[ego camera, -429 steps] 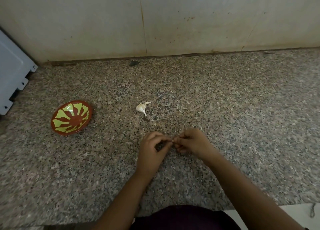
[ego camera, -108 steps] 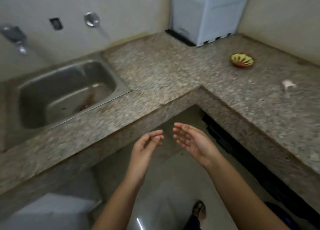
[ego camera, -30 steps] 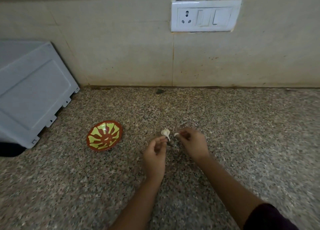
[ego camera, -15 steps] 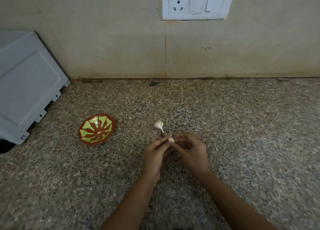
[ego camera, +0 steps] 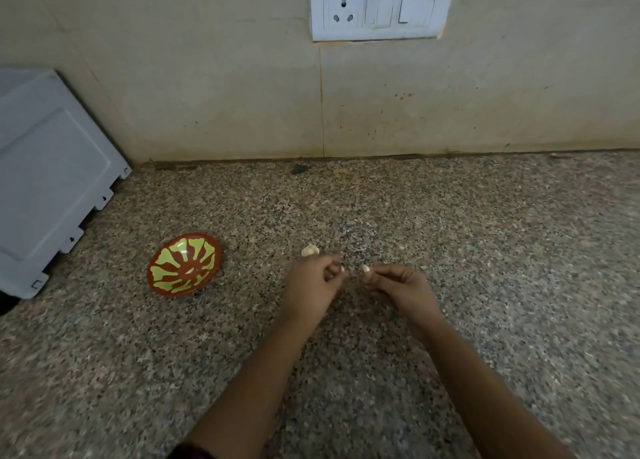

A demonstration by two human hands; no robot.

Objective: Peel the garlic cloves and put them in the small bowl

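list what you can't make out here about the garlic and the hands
Head view, the only one:
garlic clove: only its tip shows past the fingers of the right hand; peeled or not is too small to tell.
left hand: its curled fingers hide whether it holds any peel.
garlic piece on the counter: its near side is hidden behind the left hand.
grey appliance: cut off by the left edge.
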